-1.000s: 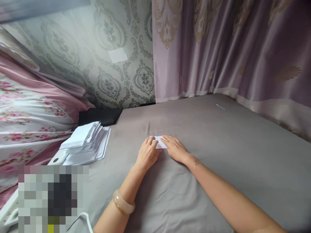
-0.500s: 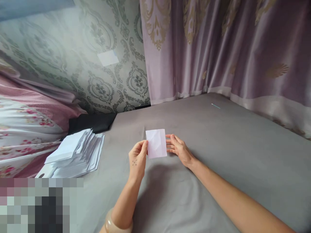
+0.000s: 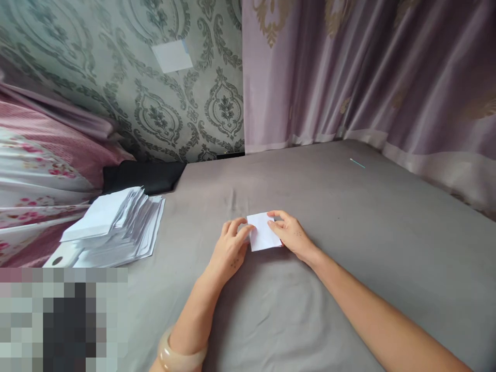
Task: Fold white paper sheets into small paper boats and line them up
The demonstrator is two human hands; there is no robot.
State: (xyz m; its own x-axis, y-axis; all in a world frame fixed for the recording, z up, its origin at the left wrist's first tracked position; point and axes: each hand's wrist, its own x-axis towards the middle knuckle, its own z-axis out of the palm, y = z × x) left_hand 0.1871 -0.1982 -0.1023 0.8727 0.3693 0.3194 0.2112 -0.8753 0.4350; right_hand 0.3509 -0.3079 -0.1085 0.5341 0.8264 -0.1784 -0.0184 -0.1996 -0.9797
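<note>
Ppr (image 3: 262,233) in LH (image 3: 229,245) & RH (image 3: 293,233)

There are one bare left hand (image 3: 229,245) and one bare right hand (image 3: 293,237); one small white square of paper (image 3: 263,232); one glossy beige bangle (image 3: 180,357), near left; one stack of white paper sheets (image 3: 104,214), left, too many to count; one flat white rectangle (image 3: 172,56), far left; one thin bluish stick (image 3: 357,163), far right.
</note>
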